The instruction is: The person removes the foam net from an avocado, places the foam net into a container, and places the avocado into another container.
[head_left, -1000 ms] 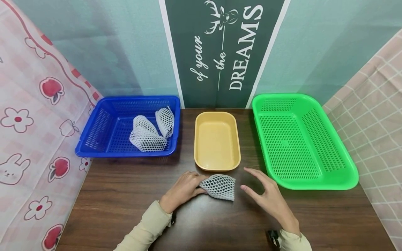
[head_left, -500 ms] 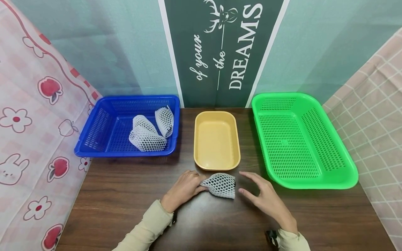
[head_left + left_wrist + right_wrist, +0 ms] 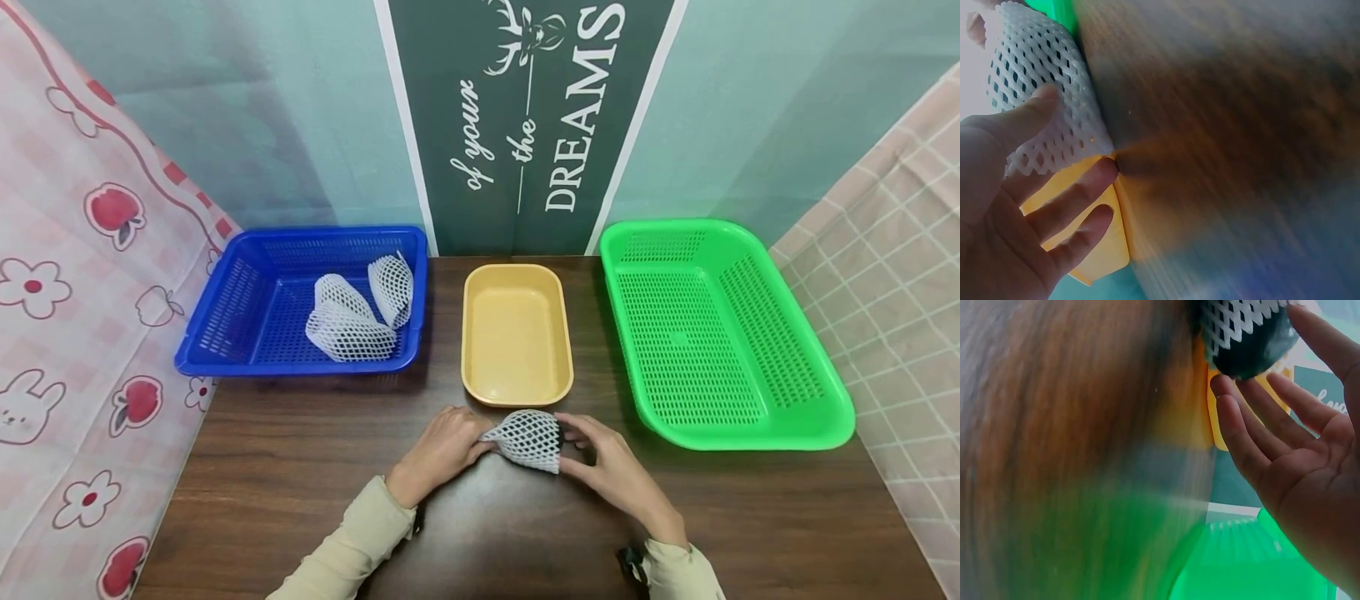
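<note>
A white foam net (image 3: 527,440) lies sideways on the table below the yellow tray (image 3: 517,346), its narrow end to the left. My left hand (image 3: 438,454) pinches that end; in the left wrist view the thumb of this hand (image 3: 1010,240) presses on the mesh (image 3: 1038,69). A smooth dark rounded object (image 3: 1257,355) shows at the net's wide end in the right wrist view. Around that end are the thumb and fingers of my right hand (image 3: 622,479); the right wrist view has this hand (image 3: 1310,456) spread, fingertips at the dark object, not curled round it.
Three similar white nets (image 3: 351,331) lie in a blue basket (image 3: 258,368) at the left. The green basket (image 3: 750,437) stands at the right, and a hanging cloth (image 3: 300,125) rises behind the table. Patterned cloths hang on both sides.
My right hand has moved left, from beside the net to its wide end. The left hand keeps its pinch on the narrow end, nearly in place.
</note>
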`<action>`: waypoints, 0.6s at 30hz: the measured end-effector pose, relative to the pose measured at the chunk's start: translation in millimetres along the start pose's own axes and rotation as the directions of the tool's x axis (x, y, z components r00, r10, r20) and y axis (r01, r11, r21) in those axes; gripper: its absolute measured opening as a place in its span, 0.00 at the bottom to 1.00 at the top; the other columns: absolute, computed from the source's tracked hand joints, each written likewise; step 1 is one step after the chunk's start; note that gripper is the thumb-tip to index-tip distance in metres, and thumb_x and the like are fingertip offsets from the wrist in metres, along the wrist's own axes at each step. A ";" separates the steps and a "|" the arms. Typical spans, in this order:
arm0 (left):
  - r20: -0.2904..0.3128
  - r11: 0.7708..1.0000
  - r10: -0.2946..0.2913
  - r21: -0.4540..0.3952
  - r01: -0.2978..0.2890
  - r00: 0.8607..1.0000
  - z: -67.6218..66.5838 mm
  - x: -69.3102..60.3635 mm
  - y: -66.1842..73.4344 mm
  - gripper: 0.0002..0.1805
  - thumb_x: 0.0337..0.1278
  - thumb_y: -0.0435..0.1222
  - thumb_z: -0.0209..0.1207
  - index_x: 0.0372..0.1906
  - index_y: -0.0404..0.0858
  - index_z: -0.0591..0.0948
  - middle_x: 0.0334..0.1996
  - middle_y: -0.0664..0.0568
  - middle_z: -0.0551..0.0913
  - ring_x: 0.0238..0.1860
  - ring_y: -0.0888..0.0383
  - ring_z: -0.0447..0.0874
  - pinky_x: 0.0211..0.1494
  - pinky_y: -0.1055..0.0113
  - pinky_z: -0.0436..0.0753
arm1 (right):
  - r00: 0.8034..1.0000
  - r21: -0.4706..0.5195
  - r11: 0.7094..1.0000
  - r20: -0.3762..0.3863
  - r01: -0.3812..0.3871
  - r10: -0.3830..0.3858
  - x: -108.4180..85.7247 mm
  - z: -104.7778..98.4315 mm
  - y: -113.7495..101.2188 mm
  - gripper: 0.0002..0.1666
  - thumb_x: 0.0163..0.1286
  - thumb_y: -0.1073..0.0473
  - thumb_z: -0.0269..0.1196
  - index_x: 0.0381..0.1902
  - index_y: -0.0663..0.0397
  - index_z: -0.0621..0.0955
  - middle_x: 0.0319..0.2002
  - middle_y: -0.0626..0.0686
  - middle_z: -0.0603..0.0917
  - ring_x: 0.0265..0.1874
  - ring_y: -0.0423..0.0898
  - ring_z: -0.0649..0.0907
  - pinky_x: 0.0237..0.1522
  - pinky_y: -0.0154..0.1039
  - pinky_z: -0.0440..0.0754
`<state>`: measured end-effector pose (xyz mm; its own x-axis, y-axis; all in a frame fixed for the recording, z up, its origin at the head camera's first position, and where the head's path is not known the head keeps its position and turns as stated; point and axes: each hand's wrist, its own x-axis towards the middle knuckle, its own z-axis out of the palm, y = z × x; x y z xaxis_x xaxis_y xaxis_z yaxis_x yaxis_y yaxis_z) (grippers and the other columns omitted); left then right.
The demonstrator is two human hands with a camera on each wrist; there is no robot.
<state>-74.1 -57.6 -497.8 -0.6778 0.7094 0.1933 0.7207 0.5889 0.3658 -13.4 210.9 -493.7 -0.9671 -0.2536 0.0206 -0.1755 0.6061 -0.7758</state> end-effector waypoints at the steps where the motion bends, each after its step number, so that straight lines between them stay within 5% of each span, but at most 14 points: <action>1: -0.001 1.000 0.000 -0.001 0.000 1.000 0.4 0.2 0.1 0.14 0.58 0.45 0.64 0.21 0.48 0.76 0.23 0.62 0.84 0.29 0.60 0.84 0.34 0.65 0.74 | 1.000 0.003 1.000 0.000 0.001 -0.001 0.9 1.1 -0.3 0.33 0.60 0.60 0.72 0.63 0.53 0.77 0.53 0.53 0.84 0.47 0.51 0.86 0.48 0.43 0.84; 18: -0.009 0.999 0.007 0.031 -0.006 1.000 3.8 2.4 -0.2 0.09 0.58 0.43 0.64 0.25 0.48 0.79 0.27 0.61 0.86 0.31 0.58 0.84 0.35 0.62 0.75 | 0.999 0.027 0.998 -0.007 -0.048 0.048 12.2 19.4 -2.5 0.41 0.46 0.74 0.69 0.62 0.58 0.70 0.54 0.59 0.81 0.44 0.47 0.81 0.44 0.37 0.81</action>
<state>-75.4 -54.5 -500.9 -0.6743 0.7096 0.2042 0.7291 0.5961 0.3361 -21.2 191.7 -503.8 -0.9757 -0.2186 -0.0125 -0.1237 0.5974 -0.7924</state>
